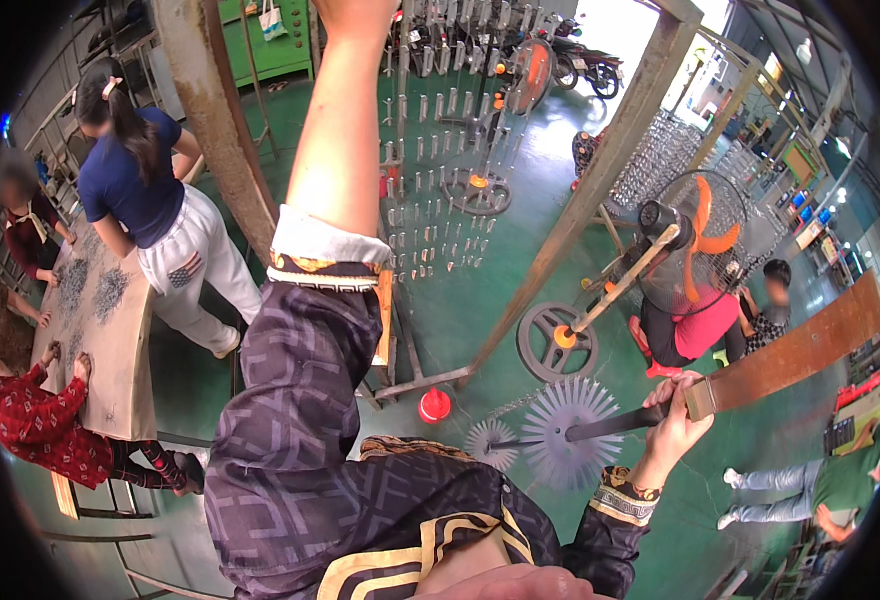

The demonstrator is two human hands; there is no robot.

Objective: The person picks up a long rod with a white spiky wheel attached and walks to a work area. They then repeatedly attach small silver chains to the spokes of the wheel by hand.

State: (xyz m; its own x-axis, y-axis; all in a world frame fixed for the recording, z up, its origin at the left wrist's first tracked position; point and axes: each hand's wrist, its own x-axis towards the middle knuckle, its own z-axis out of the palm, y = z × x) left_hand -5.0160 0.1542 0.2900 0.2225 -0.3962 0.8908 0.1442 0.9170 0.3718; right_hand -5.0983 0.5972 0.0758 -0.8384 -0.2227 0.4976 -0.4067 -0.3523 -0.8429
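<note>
Brown bar (800, 348); extending rightward from right hand (676, 422)

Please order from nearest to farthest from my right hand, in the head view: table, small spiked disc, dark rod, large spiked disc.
1. Dark rod: in your right hand.
2. Large spiked disc: left of the hand.
3. Small spiked disc: farther left.
4. Table: far left.

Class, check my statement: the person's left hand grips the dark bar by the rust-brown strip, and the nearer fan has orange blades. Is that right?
No: the head view shows the right hand, not the left, gripping the dark bar by the rust-brown strip. The rest stands: the nearer fan has orange blades.
</note>
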